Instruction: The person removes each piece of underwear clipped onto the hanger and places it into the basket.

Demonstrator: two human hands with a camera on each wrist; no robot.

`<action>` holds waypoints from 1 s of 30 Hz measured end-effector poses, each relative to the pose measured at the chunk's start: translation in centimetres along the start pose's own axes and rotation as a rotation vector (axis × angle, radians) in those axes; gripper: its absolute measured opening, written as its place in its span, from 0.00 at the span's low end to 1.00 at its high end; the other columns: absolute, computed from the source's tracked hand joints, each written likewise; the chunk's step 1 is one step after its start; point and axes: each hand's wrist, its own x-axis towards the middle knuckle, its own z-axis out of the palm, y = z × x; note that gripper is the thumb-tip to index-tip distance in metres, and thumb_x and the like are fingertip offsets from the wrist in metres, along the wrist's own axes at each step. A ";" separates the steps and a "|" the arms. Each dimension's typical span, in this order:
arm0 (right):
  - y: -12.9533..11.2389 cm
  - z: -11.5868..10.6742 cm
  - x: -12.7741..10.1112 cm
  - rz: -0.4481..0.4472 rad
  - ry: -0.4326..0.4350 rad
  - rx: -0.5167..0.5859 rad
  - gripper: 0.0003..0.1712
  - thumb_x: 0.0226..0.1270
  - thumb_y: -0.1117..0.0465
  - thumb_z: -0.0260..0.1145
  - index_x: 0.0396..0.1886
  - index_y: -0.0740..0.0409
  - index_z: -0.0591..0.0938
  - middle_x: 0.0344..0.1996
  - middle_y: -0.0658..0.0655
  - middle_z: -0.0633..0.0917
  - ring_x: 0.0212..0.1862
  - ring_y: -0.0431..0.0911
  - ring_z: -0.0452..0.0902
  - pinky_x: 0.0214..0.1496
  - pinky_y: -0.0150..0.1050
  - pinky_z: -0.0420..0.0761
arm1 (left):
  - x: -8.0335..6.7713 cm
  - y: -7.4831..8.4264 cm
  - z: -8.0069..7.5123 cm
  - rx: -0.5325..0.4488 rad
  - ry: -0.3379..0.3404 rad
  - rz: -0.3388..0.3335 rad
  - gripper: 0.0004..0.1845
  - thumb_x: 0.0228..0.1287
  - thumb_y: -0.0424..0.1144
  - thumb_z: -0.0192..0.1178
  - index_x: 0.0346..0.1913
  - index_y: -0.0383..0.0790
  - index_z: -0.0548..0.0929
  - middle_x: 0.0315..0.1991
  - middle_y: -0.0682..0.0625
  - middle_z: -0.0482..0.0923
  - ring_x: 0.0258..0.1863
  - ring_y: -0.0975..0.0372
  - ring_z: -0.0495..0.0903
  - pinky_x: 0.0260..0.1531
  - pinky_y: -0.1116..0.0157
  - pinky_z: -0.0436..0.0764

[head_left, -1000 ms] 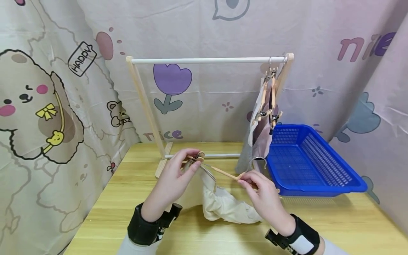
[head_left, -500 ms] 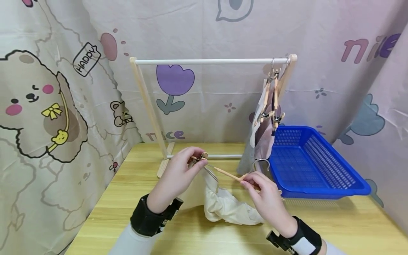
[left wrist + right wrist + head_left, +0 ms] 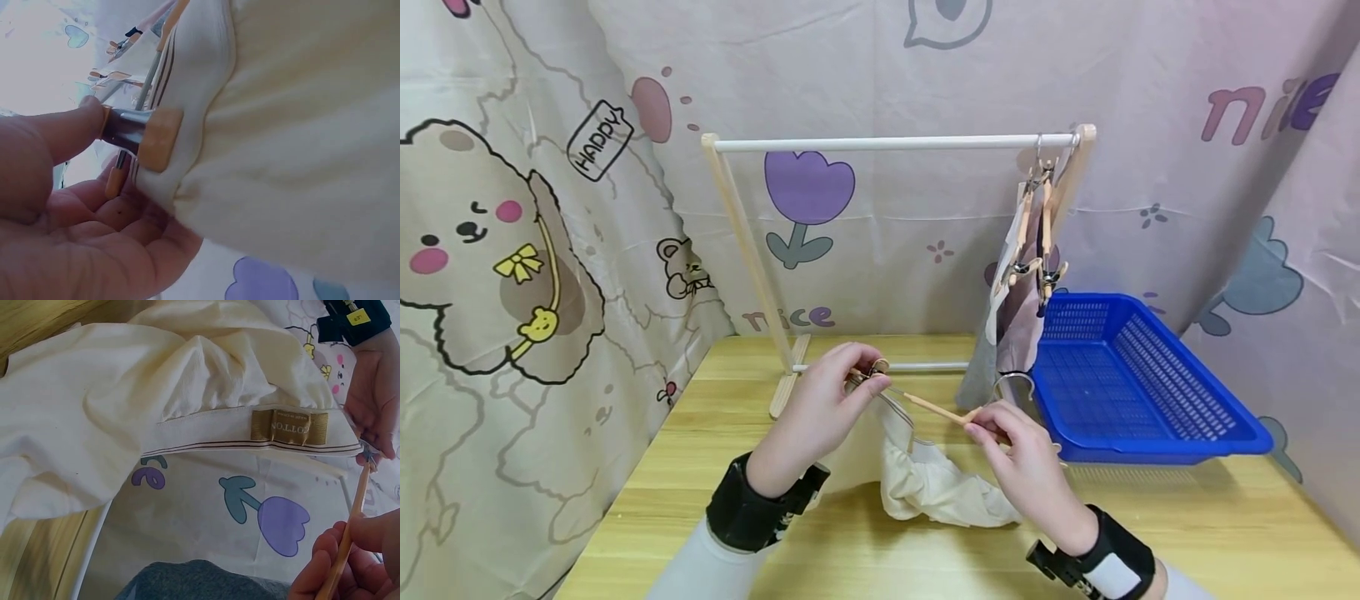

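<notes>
A wooden clip hanger is held low over the table between both hands. My left hand pinches the hanger's metal clip at its left end; in the left wrist view the thumb presses the clip onto the waistband of a cream garment. My right hand pinches the wooden bar near its middle, by the metal hook. The cream garment hangs from the clip and lies bunched on the table. Its brown label shows in the right wrist view.
A small wooden clothes rack stands at the back of the table. Hangers with grey and white garments hang at the rail's right end. A blue plastic basket sits on the right. Printed cloth walls close in the sides and back.
</notes>
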 end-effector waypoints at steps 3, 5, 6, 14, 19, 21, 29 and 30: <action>0.1 0.0 0.0 -0.006 -0.001 0.001 0.13 0.58 0.77 0.74 0.32 0.55 0.84 0.30 0.44 0.81 0.31 0.32 0.72 0.34 0.24 0.74 | 0.0 0.1 0.1 0.008 -0.011 0.004 0.08 0.71 0.38 0.66 0.47 0.39 0.83 0.43 0.48 0.81 0.41 0.60 0.77 0.45 0.62 0.79; 0.1 0.0 0.0 -0.009 0.000 0.001 0.13 0.58 0.77 0.74 0.32 0.55 0.84 0.29 0.43 0.80 0.31 0.32 0.71 0.33 0.25 0.73 | 0.0 0.1 0.1 0.009 -0.019 0.002 0.08 0.72 0.38 0.65 0.48 0.39 0.83 0.44 0.48 0.81 0.42 0.60 0.77 0.45 0.61 0.79; 0.1 0.0 0.0 -0.009 0.000 0.001 0.13 0.58 0.77 0.74 0.32 0.55 0.84 0.29 0.43 0.80 0.31 0.32 0.71 0.33 0.26 0.73 | 0.0 0.1 0.2 0.006 -0.022 0.000 0.09 0.72 0.38 0.65 0.49 0.38 0.83 0.44 0.48 0.81 0.42 0.59 0.77 0.45 0.61 0.79; 0.1 -0.1 0.1 -0.009 -0.005 0.002 0.13 0.60 0.76 0.73 0.33 0.55 0.83 0.29 0.44 0.79 0.31 0.32 0.69 0.32 0.29 0.73 | 0.3 -0.2 0.3 -0.002 -0.012 0.031 0.08 0.72 0.37 0.64 0.49 0.38 0.84 0.44 0.49 0.82 0.43 0.59 0.79 0.46 0.60 0.80; 0.2 0.1 0.1 -0.018 0.001 0.005 0.13 0.60 0.77 0.73 0.32 0.55 0.83 0.30 0.44 0.79 0.31 0.32 0.69 0.32 0.24 0.70 | 0.4 -0.4 0.3 -0.048 -0.015 0.037 0.06 0.72 0.37 0.65 0.48 0.41 0.84 0.43 0.51 0.82 0.44 0.60 0.80 0.46 0.61 0.79; 0.3 0.1 0.0 -0.022 0.004 0.002 0.13 0.60 0.77 0.73 0.32 0.55 0.83 0.30 0.44 0.79 0.31 0.32 0.69 0.32 0.24 0.70 | 0.4 -0.5 0.4 -0.071 -0.014 0.030 0.06 0.72 0.36 0.65 0.47 0.41 0.84 0.43 0.51 0.83 0.45 0.61 0.80 0.46 0.62 0.79; 0.3 0.2 -0.1 -0.027 0.011 0.004 0.13 0.59 0.77 0.73 0.32 0.55 0.82 0.30 0.44 0.80 0.31 0.32 0.70 0.33 0.23 0.71 | 0.4 -0.2 0.7 -0.090 0.015 0.024 0.05 0.69 0.35 0.67 0.45 0.41 0.86 0.40 0.52 0.82 0.42 0.62 0.79 0.43 0.65 0.77; 0.3 0.2 -0.1 -0.027 0.011 0.005 0.13 0.59 0.77 0.73 0.32 0.56 0.82 0.30 0.44 0.80 0.31 0.32 0.70 0.33 0.23 0.71 | 0.4 -0.1 0.7 -0.095 0.014 0.016 0.04 0.69 0.36 0.67 0.44 0.41 0.86 0.39 0.52 0.82 0.42 0.62 0.78 0.43 0.65 0.77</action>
